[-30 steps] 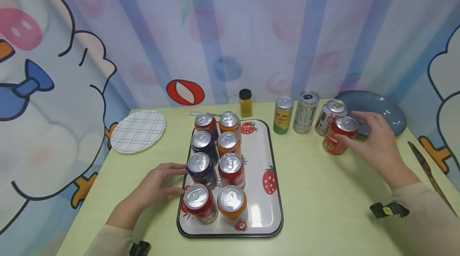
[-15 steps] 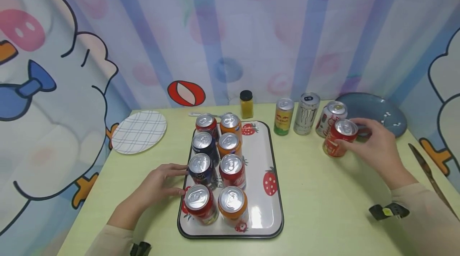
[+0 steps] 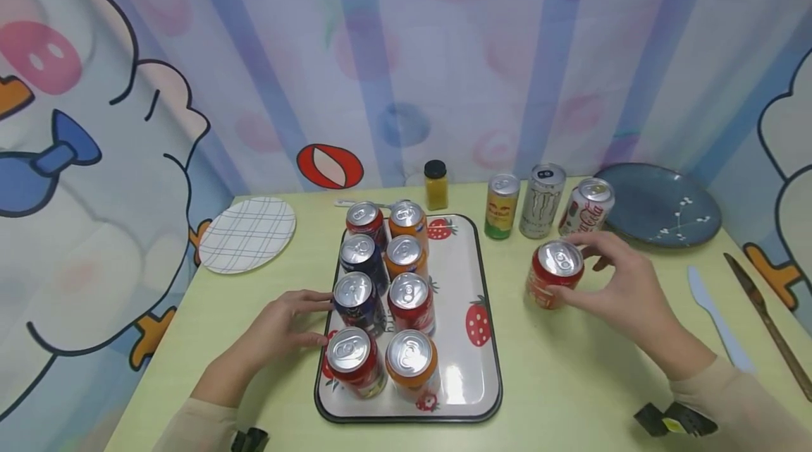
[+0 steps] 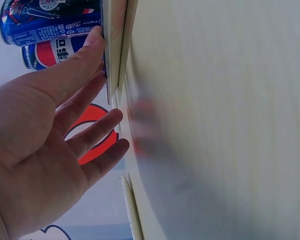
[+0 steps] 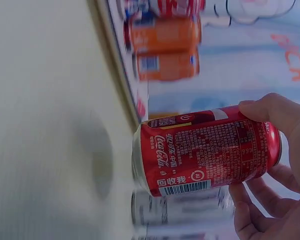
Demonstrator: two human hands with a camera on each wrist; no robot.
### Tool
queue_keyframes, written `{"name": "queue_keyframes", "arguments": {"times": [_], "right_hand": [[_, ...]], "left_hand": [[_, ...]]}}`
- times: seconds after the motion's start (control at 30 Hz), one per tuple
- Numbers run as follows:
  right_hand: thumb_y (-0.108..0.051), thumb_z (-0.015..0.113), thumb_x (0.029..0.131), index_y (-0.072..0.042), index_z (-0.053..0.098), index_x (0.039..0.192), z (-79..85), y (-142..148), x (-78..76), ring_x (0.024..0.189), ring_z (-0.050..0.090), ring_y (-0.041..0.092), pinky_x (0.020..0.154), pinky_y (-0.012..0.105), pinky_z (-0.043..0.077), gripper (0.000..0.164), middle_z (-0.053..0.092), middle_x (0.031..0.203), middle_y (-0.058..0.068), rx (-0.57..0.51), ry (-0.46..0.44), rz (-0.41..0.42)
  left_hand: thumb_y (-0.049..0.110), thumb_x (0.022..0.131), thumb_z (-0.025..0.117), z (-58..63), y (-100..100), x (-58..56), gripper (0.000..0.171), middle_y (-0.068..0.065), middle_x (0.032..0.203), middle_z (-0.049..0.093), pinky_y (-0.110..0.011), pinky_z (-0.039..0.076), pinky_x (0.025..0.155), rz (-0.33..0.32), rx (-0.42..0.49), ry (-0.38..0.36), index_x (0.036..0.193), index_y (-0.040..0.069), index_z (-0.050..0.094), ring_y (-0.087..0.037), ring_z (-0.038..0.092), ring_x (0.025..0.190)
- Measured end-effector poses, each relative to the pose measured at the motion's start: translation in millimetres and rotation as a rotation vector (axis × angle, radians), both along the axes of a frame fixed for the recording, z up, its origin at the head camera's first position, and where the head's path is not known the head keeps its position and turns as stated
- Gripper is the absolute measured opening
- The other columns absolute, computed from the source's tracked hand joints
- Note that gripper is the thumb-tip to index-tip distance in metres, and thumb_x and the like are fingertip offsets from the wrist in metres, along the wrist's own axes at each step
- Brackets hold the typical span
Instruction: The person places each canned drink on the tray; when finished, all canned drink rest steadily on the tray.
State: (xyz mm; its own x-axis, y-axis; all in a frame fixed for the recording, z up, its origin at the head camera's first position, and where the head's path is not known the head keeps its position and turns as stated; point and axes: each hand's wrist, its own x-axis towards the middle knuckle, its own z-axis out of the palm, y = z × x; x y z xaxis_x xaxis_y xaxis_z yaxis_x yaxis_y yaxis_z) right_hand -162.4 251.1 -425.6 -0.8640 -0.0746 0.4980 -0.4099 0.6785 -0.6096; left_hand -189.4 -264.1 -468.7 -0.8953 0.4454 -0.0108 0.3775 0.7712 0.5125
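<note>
A red Coca-Cola can point(image 3: 553, 274) is gripped near its top between the thumb and fingers of my right hand point(image 3: 624, 297). In the right wrist view the same Coca-Cola can point(image 5: 205, 152) appears held just above the table, its shadow apart from its base. My left hand point(image 3: 269, 336) touches the left rim of a white strawberry-print tray point(image 3: 459, 367); its fingers are fairly straight in the left wrist view, the thumb at the tray edge. Two columns of upright cans fill the tray's left and middle: red, dark blue and orange ones, including an orange can point(image 3: 412, 365) in front.
Behind the right hand stand a Red Bull can point(image 3: 501, 206), a Monster can point(image 3: 542, 201) and a white-and-red Coca-Cola can point(image 3: 586, 206). A blue plate point(image 3: 660, 209), a light-blue knife point(image 3: 720, 318) and a brown knife point(image 3: 767, 325) lie right. Back left are a checked plate point(image 3: 247, 235) and yellow jar point(image 3: 435, 185).
My right hand has carried the red Coca-Cola can leftward and nearer me, away from the white-and-red can. The light-blue knife has come into sight. My left hand stays at the tray.
</note>
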Motion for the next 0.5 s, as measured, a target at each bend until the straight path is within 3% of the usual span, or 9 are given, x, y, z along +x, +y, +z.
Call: {"name": "queue_keyframes", "arguments": {"times": [0.23, 0.37, 0.5], "right_hand": [[-0.012, 0.102, 0.058, -0.022, 0.069, 0.121, 9.0, -44, 20.6, 0.099, 0.060, 0.001, 0.079, 0.016, 0.050, 0.071, 0.070, 0.120, -0.011, -0.016, -0.032, 0.188], [-0.020, 0.103, 0.059, -0.029, 0.068, 0.122, 5.2, -64, 29.2, 0.101, 0.061, 0.004, 0.082, 0.024, 0.054, 0.073, 0.068, 0.122, -0.015, -0.038, -0.080, 0.307], [-0.027, 0.102, 0.061, -0.032, 0.066, 0.123, 0.5, -78, 34.0, 0.104, 0.061, 0.004, 0.085, 0.027, 0.056, 0.072, 0.066, 0.123, -0.017, -0.056, -0.125, 0.373]], "left_hand": [[0.022, 0.078, 0.090, -1.8, 0, -0.6, 0.053, -0.011, 0.141, 0.066, -0.061, 0.045, 0.114, -0.020, 0.005, 0.012, 0.127, 0.008, 0.074, -0.040, 0.057, 0.134], [0.023, 0.078, 0.090, -1.7, -2, 0.2, 0.053, -0.011, 0.140, 0.067, -0.061, 0.045, 0.113, -0.024, 0.010, 0.022, 0.127, 0.008, 0.074, -0.040, 0.058, 0.133], [0.022, 0.079, 0.090, -1.6, -3, 0.2, 0.052, -0.010, 0.140, 0.067, -0.061, 0.045, 0.113, -0.021, 0.009, 0.018, 0.127, 0.008, 0.074, -0.039, 0.058, 0.133]]}}
